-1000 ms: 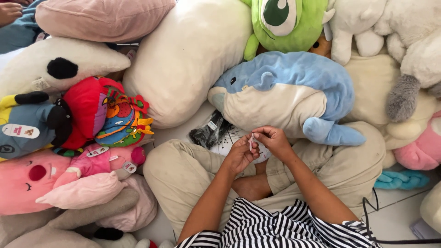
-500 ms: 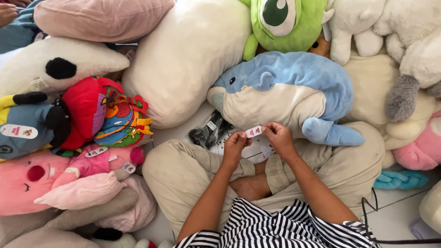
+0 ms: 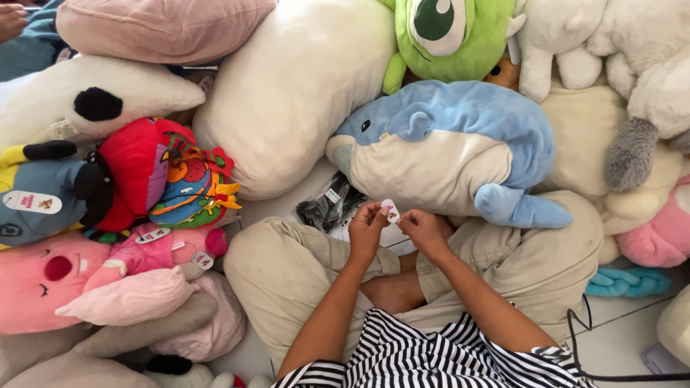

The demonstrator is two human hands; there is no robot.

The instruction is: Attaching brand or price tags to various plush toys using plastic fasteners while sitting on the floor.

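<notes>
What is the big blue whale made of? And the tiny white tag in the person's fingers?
The blue whale looks like soft plush fabric with stuffing inside: fuzzy, matt, puffy and rounded. The white tag, pinched by the left hand with the right hand close by, looks like thin card or paper, flat and smooth, though it could be plastic.

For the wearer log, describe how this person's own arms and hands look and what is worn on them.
Both forearms are bare, with no sleeves reaching them. The left hand and right hand are bare too: no gloves, and no rings, watch or bracelets that can be made out. The arms come out of a black-and-white striped top. A thin black cable hangs beside the right arm.
</notes>
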